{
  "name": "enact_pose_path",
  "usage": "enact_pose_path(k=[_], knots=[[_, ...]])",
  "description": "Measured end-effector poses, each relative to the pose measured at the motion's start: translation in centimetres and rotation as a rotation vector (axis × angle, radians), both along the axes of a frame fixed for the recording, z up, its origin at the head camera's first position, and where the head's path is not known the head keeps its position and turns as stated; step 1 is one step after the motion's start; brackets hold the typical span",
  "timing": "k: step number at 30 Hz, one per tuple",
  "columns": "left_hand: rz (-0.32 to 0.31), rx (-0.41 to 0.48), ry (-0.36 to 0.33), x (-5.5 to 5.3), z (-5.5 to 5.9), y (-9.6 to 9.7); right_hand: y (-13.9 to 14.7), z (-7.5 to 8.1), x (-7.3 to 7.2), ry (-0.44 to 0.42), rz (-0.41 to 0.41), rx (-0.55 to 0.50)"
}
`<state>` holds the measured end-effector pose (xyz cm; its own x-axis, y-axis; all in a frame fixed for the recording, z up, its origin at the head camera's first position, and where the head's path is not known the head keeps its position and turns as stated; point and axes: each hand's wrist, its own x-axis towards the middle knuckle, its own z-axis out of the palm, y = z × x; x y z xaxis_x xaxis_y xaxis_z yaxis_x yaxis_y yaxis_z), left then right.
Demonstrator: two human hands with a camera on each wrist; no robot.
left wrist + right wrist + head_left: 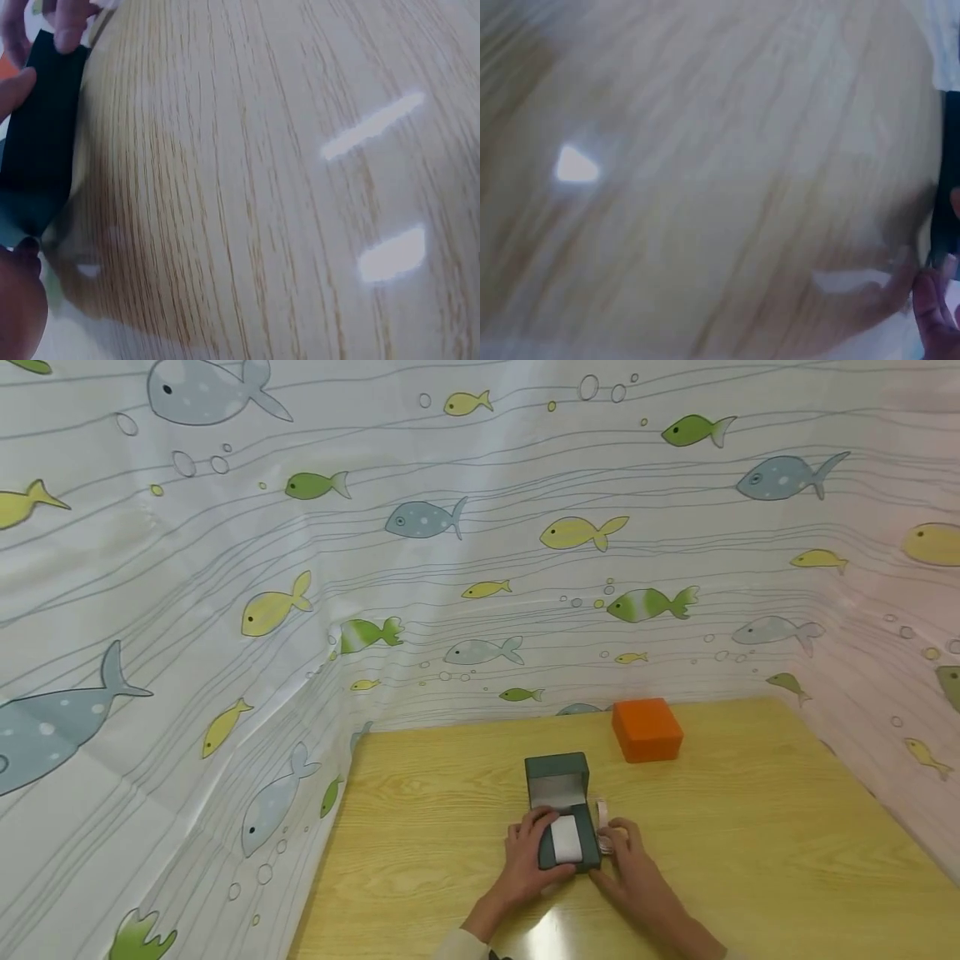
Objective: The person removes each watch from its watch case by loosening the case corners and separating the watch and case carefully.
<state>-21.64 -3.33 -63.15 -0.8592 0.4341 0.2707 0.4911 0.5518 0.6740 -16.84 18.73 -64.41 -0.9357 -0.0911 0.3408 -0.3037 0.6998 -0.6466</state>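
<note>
A dark green watch box [591, 847] stands on the table with its lid raised, a white cushion [566, 839] inside. My left hand [528, 860] grips its left side, fingers over the edge and thumb along the front. At the front right corner, my right hand [637, 872] holds the box, with its thumb at the front. Close beside the box's right side is a pale pink looped band [602, 812], partly behind the right fingers; whether they touch it is unclear. In the left wrist view, fingertips from both hands meet the box's dark front [45, 120].
An orange box [647, 731] sits farther back, to the right of the raised lid. The wooden table [420, 793] is bordered at the back and sides by white fabric [480, 602] printed with fish. Bright reflections show on the tabletop.
</note>
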Motion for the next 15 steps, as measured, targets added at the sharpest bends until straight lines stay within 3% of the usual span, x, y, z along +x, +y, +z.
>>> enact_pose_path(k=[3, 8, 12, 15], knots=[[0.047, 0.024, 0.027, 0.0, -0.3, 0.1, -0.4, -0.2, -0.3, 0.006, -0.046, 0.018], [0.183, 0.04, 0.086, 0.0, -0.7, 0.3, -1.0, -0.6, -1.2, 0.02, -0.086, 0.078], [0.289, 0.016, 0.216, 0.0, -0.9, 0.5, -1.2, -0.9, -1.9, 0.057, -0.088, 0.098], [0.329, 0.012, 0.32, 0.0, -1.0, 0.5, -1.4, -1.0, -2.2, 0.079, -0.078, 0.099]])
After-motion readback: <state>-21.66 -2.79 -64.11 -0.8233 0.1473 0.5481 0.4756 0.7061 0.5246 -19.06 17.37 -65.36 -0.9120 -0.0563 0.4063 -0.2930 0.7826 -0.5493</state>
